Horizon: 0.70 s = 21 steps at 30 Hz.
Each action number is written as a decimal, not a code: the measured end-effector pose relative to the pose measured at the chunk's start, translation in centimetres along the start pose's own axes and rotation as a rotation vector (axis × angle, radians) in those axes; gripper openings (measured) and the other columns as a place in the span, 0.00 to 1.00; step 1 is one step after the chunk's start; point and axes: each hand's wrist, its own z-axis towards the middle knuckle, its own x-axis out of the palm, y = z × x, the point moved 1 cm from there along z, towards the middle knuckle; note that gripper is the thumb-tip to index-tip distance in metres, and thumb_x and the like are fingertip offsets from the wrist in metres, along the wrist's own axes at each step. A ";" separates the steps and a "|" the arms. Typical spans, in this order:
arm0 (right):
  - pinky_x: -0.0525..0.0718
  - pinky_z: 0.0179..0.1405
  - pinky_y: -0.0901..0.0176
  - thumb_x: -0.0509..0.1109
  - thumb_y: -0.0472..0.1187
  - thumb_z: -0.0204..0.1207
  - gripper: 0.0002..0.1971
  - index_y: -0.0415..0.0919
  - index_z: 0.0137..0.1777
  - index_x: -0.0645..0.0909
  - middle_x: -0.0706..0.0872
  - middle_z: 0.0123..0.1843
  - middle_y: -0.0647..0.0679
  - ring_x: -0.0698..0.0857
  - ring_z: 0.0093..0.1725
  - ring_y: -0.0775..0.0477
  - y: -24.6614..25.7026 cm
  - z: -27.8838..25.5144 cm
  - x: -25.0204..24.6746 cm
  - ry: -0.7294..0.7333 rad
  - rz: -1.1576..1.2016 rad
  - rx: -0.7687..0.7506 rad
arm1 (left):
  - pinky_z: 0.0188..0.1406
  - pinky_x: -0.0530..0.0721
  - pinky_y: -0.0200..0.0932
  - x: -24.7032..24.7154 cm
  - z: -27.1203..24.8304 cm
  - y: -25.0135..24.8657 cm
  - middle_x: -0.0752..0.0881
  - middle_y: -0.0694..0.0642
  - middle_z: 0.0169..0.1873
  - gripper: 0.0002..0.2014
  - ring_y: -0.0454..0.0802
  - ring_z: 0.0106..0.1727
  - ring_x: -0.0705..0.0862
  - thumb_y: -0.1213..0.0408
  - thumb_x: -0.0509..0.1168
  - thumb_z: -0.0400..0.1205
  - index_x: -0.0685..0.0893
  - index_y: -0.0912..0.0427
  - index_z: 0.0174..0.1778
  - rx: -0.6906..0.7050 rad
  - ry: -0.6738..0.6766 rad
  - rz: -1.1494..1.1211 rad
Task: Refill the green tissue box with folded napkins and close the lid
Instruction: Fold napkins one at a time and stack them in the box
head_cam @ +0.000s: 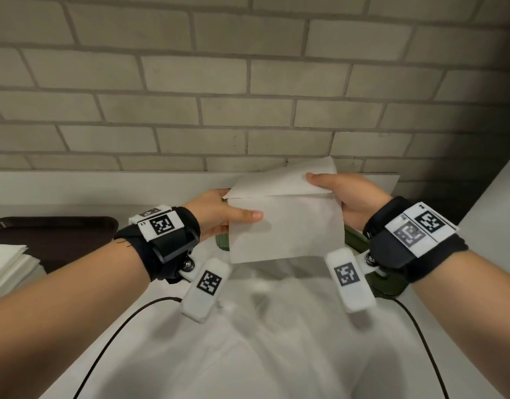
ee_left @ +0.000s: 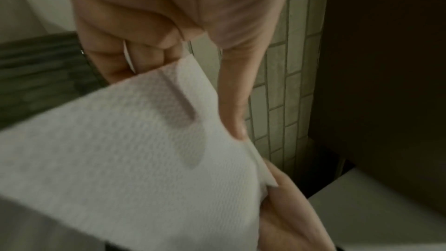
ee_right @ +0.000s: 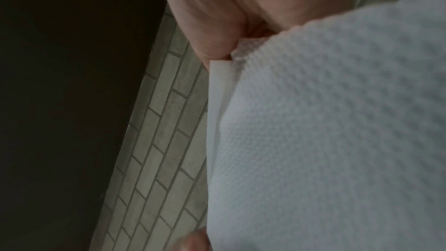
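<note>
The green tissue box [head_cam: 222,242] shows us only slivers of its body, just beyond our wrists on the white counter [head_cam: 277,341], most of it hidden behind the sheet we hold over it. Nearest to us, two black cables [head_cam: 113,335] trail across the counter from the wrist-worn cameras. At our left edge lies a stack of white folded napkins [head_cam: 6,263], with a dark brown tray [head_cam: 61,234] just behind it. Above the box, our left hand [head_cam: 219,214] pinches the left edge of a white embossed paper napkin [head_cam: 285,228], thumb on the near face and fingers behind. Our right hand [head_cam: 346,200] grips the right edge the same way, thumb laid across the upper flap, which stands partly folded away from the lower panel. The napkin hangs in the air between both hands, clear of the counter, and blocks our sight into the box. A dark green part [head_cam: 389,283] lies under our right wrist; whether it is the lid we cannot tell. Behind everything rises a pale grey brick wall [head_cam: 248,82].
</note>
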 end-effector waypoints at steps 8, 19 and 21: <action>0.83 0.57 0.52 0.66 0.42 0.79 0.17 0.33 0.65 0.81 0.87 0.60 0.37 0.86 0.52 0.41 -0.7 0.1 0.5 0.197 0.006 0.001 | 0.29 0.78 0.34 0.3 -1.2 3.1 0.85 0.51 0.44 0.18 0.45 0.31 0.81 0.46 0.68 0.76 0.79 0.51 0.57 -0.104 -0.112 0.333; 0.78 0.50 0.56 0.69 0.46 0.78 0.15 0.43 0.63 0.81 0.88 0.55 0.48 0.83 0.51 0.47 -3.1 1.3 0.6 0.201 -0.219 0.050 | 0.39 0.90 0.45 -2.8 -1.9 1.3 0.91 0.60 0.49 0.38 0.53 0.48 0.91 0.57 0.88 0.45 0.89 0.62 0.53 0.117 0.145 -0.530; 0.83 0.45 0.54 0.69 0.44 0.78 0.17 0.42 0.66 0.79 0.86 0.60 0.47 0.83 0.57 0.46 -3.7 1.7 0.9 0.225 -0.153 0.098 | 0.44 0.90 0.44 -2.7 -1.0 0.9 0.88 0.60 0.57 0.34 0.54 0.54 0.89 0.60 0.80 0.66 0.78 0.63 0.68 0.136 0.008 -0.374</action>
